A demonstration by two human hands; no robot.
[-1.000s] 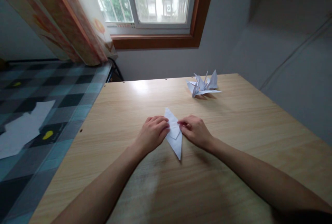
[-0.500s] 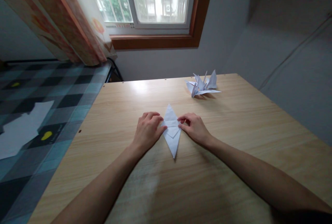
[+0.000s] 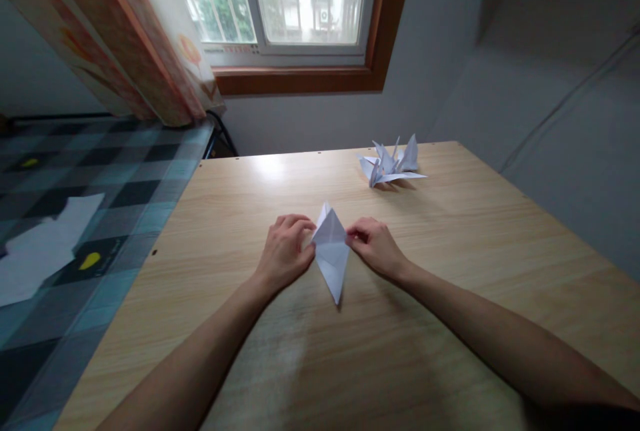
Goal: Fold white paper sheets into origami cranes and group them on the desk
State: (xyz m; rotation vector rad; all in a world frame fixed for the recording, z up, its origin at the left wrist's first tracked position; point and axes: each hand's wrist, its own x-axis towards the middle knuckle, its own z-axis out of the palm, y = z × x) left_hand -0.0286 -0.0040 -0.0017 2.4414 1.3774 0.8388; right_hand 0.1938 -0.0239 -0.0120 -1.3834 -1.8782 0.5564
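A white folded paper [image 3: 332,254], shaped like a long diamond, lies on the wooden table [image 3: 240,364] with one point toward me. Its upper flap stands partly raised, and a second point shows behind it. At the paper's left corner, my left hand [image 3: 287,248] pinches the edge between thumb and fingers. Opposite it, my right hand [image 3: 375,244] is closed on the right corner, its fingertips curled together. Beyond my right hand stand white folded paper cranes [image 3: 390,163], bunched so closely that their parts overlap.
Left of the table is a checked cloth surface [image 3: 135,184] bearing torn white paper sheets [image 3: 45,251]. A window [image 3: 310,4] with a brown frame and a patterned curtain [image 3: 115,31] are at the back. A wall borders the table's right side.
The paper's upper flap, flat with a V-shaped fold showing before, has lifted into a raised peak. Both hands keep nearly the same places at its side corners.
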